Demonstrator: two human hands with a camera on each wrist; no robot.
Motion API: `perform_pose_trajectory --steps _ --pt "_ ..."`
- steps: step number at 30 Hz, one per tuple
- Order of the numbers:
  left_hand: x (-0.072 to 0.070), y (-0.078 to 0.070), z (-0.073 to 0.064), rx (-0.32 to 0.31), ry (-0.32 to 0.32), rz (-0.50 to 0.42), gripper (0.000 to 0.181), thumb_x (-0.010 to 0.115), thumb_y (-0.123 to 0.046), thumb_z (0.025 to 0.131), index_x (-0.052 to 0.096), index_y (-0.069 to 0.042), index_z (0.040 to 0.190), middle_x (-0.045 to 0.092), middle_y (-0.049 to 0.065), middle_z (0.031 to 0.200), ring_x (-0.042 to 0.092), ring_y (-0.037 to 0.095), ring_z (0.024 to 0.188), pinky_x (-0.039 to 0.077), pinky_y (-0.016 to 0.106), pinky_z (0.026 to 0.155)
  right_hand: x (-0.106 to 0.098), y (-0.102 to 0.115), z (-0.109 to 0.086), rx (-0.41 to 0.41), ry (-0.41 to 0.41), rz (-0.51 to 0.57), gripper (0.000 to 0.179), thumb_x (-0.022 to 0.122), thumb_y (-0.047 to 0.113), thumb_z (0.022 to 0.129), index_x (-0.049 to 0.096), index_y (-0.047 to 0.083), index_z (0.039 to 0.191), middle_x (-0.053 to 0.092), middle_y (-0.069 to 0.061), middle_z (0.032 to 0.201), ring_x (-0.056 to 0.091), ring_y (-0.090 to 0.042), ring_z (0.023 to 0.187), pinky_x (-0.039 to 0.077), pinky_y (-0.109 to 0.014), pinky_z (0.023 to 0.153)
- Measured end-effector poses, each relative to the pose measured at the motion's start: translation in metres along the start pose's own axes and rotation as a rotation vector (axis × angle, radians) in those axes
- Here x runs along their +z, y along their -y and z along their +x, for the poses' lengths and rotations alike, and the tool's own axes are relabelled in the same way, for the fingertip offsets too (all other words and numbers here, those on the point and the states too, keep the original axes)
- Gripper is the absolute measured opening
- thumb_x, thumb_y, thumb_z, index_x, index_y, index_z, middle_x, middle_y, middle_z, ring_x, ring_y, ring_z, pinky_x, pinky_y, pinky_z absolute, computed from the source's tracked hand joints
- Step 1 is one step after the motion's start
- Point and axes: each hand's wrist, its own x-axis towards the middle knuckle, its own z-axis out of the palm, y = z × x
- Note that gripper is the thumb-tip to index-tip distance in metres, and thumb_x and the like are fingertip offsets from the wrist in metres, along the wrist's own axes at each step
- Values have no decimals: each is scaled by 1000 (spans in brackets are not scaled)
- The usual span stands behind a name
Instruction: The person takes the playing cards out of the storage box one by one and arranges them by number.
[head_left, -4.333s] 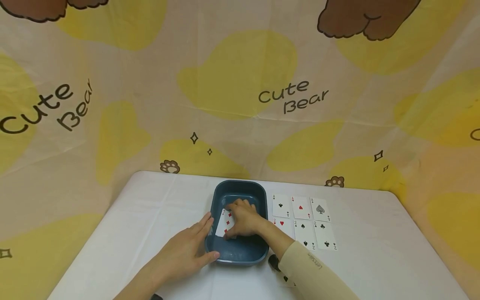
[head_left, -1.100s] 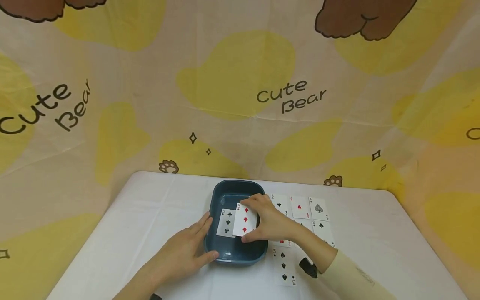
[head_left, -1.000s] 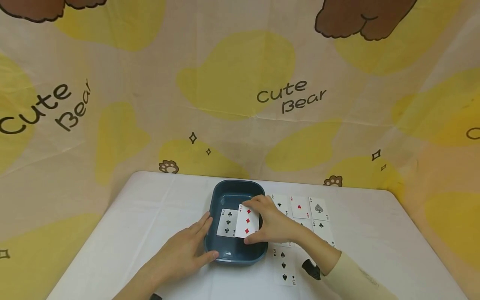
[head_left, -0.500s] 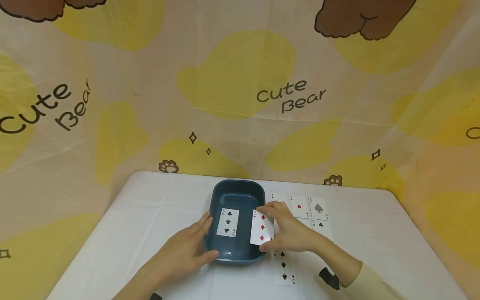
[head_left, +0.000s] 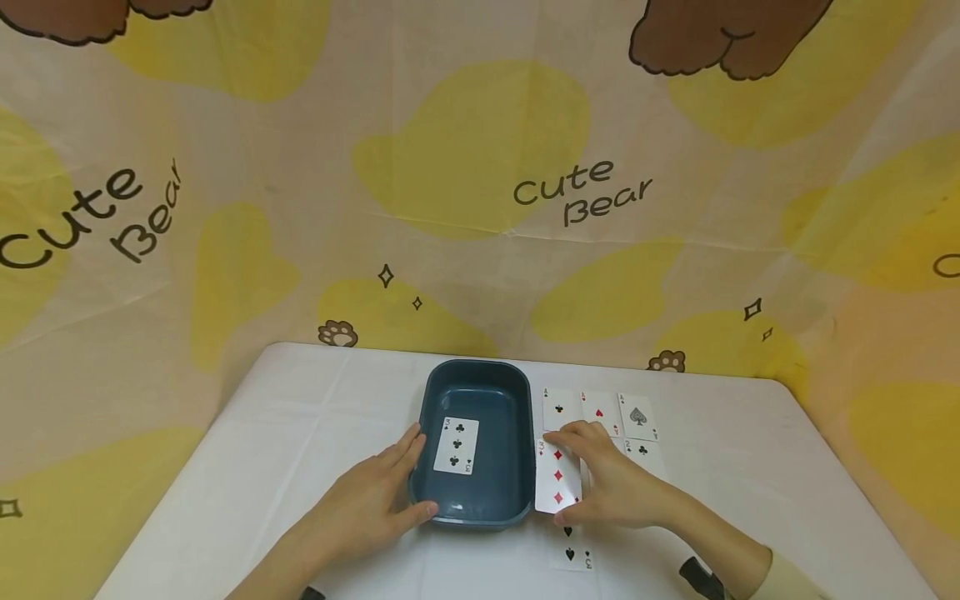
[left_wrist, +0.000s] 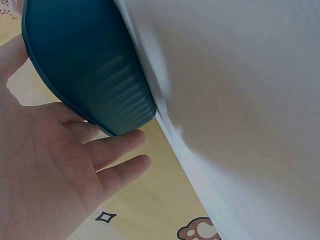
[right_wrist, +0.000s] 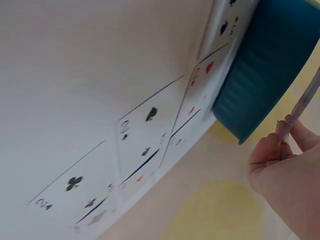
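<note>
My right hand (head_left: 615,483) pinches the three of diamonds (head_left: 557,477) between thumb and fingers at its right side. The card is held face up, just right of the dark blue plastic bin (head_left: 487,500). In the right wrist view, the held card (right_wrist: 304,102) shows nearly edge-on, raised above the table. A three of clubs (head_left: 456,446) lies face up on the bin's floor. My left hand (head_left: 375,500) rests at the bin's left side with fingers straight, thumb at the near corner. Part of the three of spades (head_left: 572,554) shows below the right hand.
Three aces lie in a row right of the bin, the ace of spades (head_left: 638,417) outermost. Beneath them is a row of twos, including the two of clubs (right_wrist: 75,183) and two of spades (right_wrist: 150,114), partly covered by my hand. A printed cloth (head_left: 450,167) hangs behind the white table (head_left: 315,408).
My right hand has lifted the three of diamonds off the three of clubs and carried it right, over the bin's rim, to above the table. The left hand and bin have stayed put.
</note>
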Motion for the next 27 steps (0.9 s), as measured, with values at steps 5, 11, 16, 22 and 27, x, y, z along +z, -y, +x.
perform_pose_trajectory --steps 5,11,16,22,27 --pt "0 0 0 -5 0 1 96 69 -63 93 35 -7 164 26 4 172 43 34 149 42 57 115 -1 -8 -13 8 -4 -20 92 98 36 70 55 10 148 49 0 140 43 -24 130 49 -48 105" --pt "2 1 1 -11 2 8 96 69 -63 93 35 -7 164 26 4 172 43 33 149 42 57 115 0 -17 -29 36 16 -26 91 97 40 71 55 11 147 48 2 142 43 -21 129 51 -42 104" --pt "1 1 1 -17 6 4 97 67 -64 94 34 -7 164 24 4 173 42 33 149 41 57 116 0 -24 -40 5 -8 -60 90 98 38 69 56 11 143 49 3 139 43 -19 126 51 -38 103" --pt "0 1 1 -14 10 -6 98 67 -66 93 34 -7 164 25 4 173 42 34 149 41 57 115 0 -31 -49 30 -2 -79 91 98 41 68 57 10 142 48 3 138 44 -20 125 50 -33 103" --pt "1 1 1 -10 7 -8 98 67 -66 93 34 -7 164 25 4 172 43 34 149 42 57 115 2 -39 -57 9 -15 -111 92 99 41 66 58 7 140 48 4 136 46 -19 122 49 -27 101"
